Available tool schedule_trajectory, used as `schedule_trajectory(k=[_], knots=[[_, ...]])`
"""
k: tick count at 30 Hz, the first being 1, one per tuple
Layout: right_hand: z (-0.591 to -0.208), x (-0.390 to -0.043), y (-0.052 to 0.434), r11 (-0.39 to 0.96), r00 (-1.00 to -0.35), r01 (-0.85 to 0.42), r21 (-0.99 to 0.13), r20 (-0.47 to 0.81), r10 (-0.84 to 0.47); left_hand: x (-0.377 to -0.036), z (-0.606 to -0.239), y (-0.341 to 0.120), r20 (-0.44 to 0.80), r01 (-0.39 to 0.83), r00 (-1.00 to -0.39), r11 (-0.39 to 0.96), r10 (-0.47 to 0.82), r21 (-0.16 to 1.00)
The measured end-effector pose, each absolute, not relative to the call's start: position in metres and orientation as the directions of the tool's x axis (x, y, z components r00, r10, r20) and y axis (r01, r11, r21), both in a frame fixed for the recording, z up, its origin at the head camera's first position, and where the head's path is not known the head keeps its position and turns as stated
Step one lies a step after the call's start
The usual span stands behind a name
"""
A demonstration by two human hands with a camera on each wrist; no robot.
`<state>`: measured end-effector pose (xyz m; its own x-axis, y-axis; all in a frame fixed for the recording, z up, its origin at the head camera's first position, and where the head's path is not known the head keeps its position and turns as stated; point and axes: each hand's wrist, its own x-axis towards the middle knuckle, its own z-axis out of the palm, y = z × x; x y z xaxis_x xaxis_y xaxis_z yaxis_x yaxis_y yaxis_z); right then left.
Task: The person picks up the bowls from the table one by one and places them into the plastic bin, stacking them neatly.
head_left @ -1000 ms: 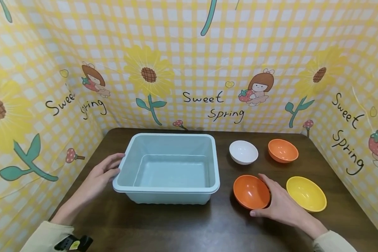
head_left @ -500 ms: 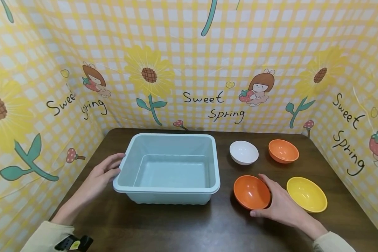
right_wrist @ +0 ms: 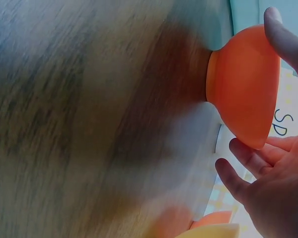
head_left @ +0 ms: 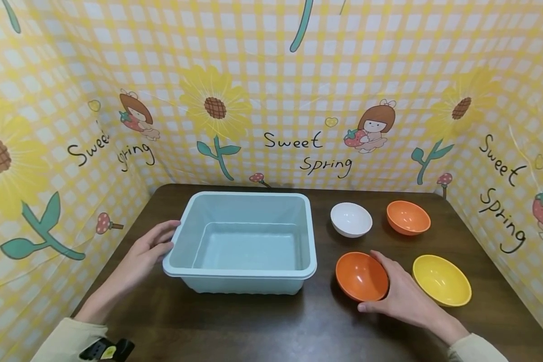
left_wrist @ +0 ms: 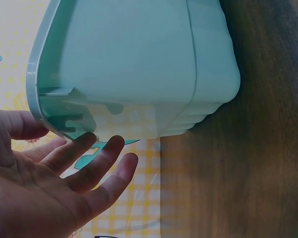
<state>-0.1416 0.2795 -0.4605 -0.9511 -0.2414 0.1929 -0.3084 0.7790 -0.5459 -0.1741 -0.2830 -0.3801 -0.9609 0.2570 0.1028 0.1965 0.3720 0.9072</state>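
My right hand spans the near orange bowl, thumb at its near side and fingers at the far side. In the right wrist view, the thumb lies against the orange bowl and fingertips meet its opposite rim. The bowl's foot is down on the table. At the left, my left hand touches the side rim of a light blue plastic tub. Its fingers are spread and loosely bent below the rim in the left wrist view. Nothing lies inside the tub or this bowl.
A white bowl and a second orange bowl stand behind. The yellow bowl sits just right of my right hand. A dark wooden table carries everything, with patterned cloth around its back and sides.
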Motion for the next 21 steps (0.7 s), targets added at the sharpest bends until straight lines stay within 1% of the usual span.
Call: schedule_trajectory(k=[4, 11, 21], knots=[[-0.4611, -0.141, 0.2787, 0.781, -0.954, -0.298, -0.549, 0.193, -0.228, -0.1743, -0.38, -0.2823, 0.104, 0.197, -0.96, 0.359, 0.261, 0.913], [-0.4634, -0.1404, 0.2761, 0.778, -0.951, -0.3, -0.552, 0.233, -0.201, -0.1748, -0.3796, -0.2823, 0.105, 0.201, -0.959, 0.37, 0.263, 0.907], [-0.4601, -0.1398, 0.2723, 0.754, -0.964, -0.252, -0.606, 0.23, -0.137, -0.1748, -0.379, -0.2822, 0.106, 0.203, -0.957, 0.363, 0.269, 0.909]])
